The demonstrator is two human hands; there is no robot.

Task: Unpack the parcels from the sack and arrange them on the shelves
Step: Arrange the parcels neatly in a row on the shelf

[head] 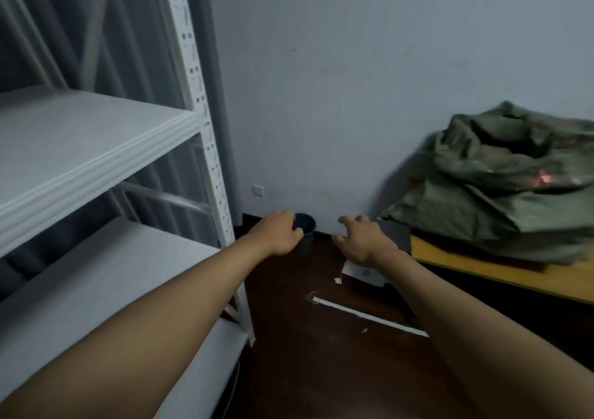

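While no writing's readable anywhere, the green sack (511, 177) slumps on the counter (482, 266), mouth up; left hand (279, 233) and right hand (361, 241) loosely curled, holding nothing.

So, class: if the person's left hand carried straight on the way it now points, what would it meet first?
Probably the dark bucket on the floor against the wall. The left hand points forward and its fingers overlap the bucket's rim in the picture, though one view cannot settle the depth between them.

Single head-worn wide-angle view, looking forward and down past both outstretched arms, close to the shelves (96, 135).
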